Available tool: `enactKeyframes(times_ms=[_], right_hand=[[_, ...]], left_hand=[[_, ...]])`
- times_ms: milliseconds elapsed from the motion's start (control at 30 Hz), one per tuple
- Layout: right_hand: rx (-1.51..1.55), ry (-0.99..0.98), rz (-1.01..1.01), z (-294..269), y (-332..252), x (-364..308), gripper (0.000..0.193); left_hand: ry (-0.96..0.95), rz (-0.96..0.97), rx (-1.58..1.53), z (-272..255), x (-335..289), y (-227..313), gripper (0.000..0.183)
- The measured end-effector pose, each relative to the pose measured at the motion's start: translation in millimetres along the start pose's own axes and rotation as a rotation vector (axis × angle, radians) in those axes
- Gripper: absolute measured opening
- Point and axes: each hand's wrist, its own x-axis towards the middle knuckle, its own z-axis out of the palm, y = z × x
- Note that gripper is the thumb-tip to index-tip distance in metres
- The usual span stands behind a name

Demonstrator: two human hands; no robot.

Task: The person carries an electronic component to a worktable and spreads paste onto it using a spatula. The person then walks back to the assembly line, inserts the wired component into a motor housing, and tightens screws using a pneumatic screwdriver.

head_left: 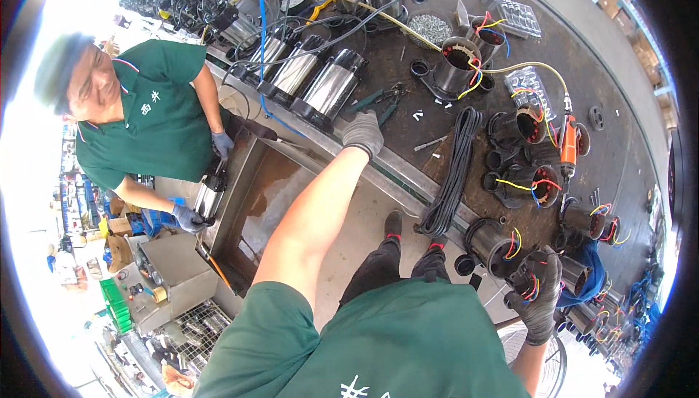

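Observation:
My left hand (362,134), in a grey glove, reaches over the near edge of the bench. Its fingers are loosely bent and somewhat apart, beside the handles of green-handled pliers (389,100); no held object shows. Just left of it lies a shiny metal motor cylinder (331,89) with black ends. At the right, my right hand (540,300), also gloved, is closed around a black motor housing (523,280) with coloured wires. Part of that housing is hidden by the fingers. Another black housing (488,241) lies against it, with red, yellow and blue wires.
A coiled black cable (457,169) hangs over the bench edge. An orange power screwdriver (568,147) stands among several wired housings. A bowl of screws (429,28) is farther back. On the left, a co-worker (145,107) handles a metal cylinder (209,198) beside a metal trough (247,180).

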Motion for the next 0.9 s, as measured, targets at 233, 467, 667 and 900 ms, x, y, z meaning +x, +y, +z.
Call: enactKeyframes(times_ms=[233,467,667,900], right_hand=[[0.047,-0.048,0.131,-3.0,1.9,-5.7,0.108],[-0.033,-0.053,0.206,-5.9,-0.1,-7.1,0.108],[-0.117,-0.050,0.200,-6.5,6.7,-14.6,0.112],[0.027,-0.010,0.101,-3.0,7.5,-11.3,0.119]], left_hand=[[0.072,-0.004,-0.488,27.2,-22.7,14.7,0.039],[0.064,0.242,-0.600,27.2,-79.7,77.7,0.037],[0.192,0.246,-0.419,20.1,-69.3,71.8,0.040],[0.203,-0.014,-0.306,24.1,-29.9,26.4,0.049]])
